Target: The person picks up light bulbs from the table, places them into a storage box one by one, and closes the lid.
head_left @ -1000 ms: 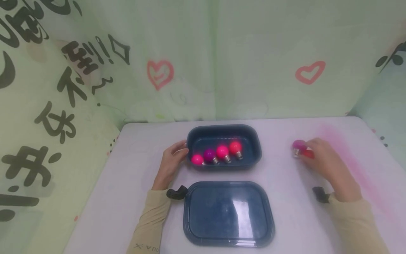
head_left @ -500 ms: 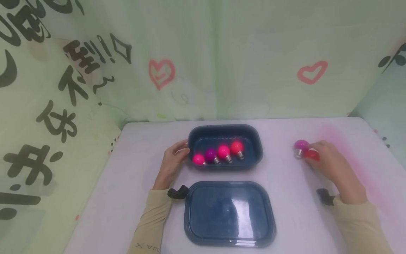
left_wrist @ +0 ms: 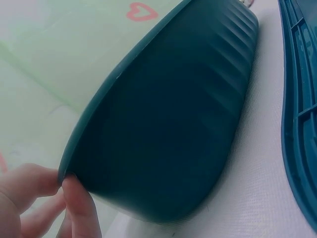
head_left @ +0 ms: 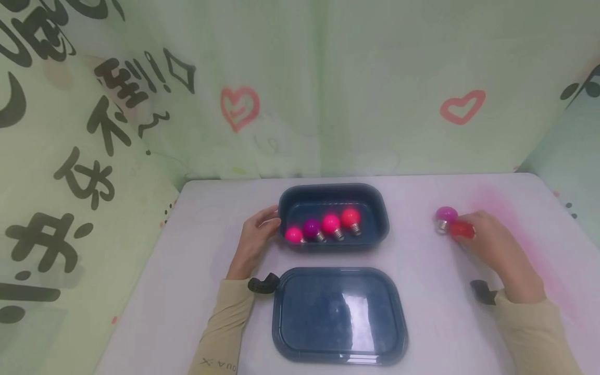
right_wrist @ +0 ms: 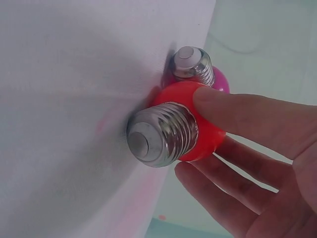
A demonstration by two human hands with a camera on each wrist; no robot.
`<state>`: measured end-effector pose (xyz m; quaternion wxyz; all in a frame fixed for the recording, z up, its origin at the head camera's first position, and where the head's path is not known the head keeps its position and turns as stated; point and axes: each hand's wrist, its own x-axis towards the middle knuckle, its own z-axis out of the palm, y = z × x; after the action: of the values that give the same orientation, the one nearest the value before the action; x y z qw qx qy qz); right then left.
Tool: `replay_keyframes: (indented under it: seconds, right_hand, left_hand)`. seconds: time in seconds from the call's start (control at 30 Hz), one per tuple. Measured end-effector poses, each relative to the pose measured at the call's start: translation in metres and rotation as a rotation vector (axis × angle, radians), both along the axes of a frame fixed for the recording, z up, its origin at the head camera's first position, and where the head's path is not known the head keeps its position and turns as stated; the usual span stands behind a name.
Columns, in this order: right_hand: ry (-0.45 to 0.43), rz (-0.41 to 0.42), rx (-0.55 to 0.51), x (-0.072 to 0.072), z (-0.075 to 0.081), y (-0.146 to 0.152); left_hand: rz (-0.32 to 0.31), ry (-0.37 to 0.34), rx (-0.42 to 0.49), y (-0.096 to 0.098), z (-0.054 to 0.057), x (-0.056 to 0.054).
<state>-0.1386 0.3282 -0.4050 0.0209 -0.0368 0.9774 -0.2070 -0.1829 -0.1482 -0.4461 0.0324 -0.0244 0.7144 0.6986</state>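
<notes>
Four bulbs (head_left: 330,223) are lying in the box (left_wrist: 163,114) we are pinching with our left hand (head_left: 253,238), while our right hand (head_left: 497,247) is gripping a red bulb (head_left: 462,229) beside a purple bulb (head_left: 446,213)

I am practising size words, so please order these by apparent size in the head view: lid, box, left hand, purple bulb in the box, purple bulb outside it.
1. Lid (nearer the camera, which may help it)
2. Box
3. Left hand
4. Purple bulb inside and purple bulb outside: too alike to rank
</notes>
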Motion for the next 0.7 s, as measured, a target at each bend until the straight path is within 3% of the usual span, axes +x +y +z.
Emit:
replay_keyframes:
  seconds: [0.13, 0.4, 0.7]
  right_hand:
    - [-0.017, -0.014, -0.015, 0.001, 0.002, -0.001]
    - [0.088, 0.014, -0.003, 0.002, 0.006, -0.006]
    - [0.141, 0.017, 0.004, 0.002, 0.019, -0.021]
  left_hand:
    - [0.0, -0.004, -0.007, 0.0, 0.0, 0.0]
    - [-0.003, -0.007, -0.012, 0.0, 0.0, 0.001]
    - [-0.004, -0.009, -0.004, 0.0, -0.002, 0.0]
